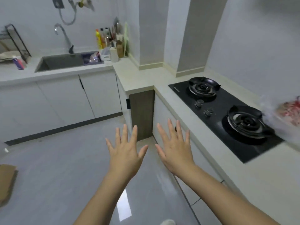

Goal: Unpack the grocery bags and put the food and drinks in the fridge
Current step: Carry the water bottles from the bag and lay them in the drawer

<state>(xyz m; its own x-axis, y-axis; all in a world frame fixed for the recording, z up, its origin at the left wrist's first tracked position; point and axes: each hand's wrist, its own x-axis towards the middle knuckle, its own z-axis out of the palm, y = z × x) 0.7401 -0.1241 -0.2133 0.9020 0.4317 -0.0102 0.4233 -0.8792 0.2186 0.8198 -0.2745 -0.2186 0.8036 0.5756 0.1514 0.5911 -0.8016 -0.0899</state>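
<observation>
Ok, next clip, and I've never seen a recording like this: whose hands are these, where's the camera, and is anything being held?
There is no machine here. A person wears one wide-angle camera on the head, looking forward and down, so the two bare arms reaching up from the bottom are their own. The left hand and right hand are both spread flat in the air above the grey floor and hold nothing.

On the pale stone counter at the right is a black glass two-burner gas hob. A blurred clear plastic bag with something red-printed inside sits at its right edge. Further back are a grey sunken sink and a cluster of bottles and utensils. No fridge is in view.
</observation>
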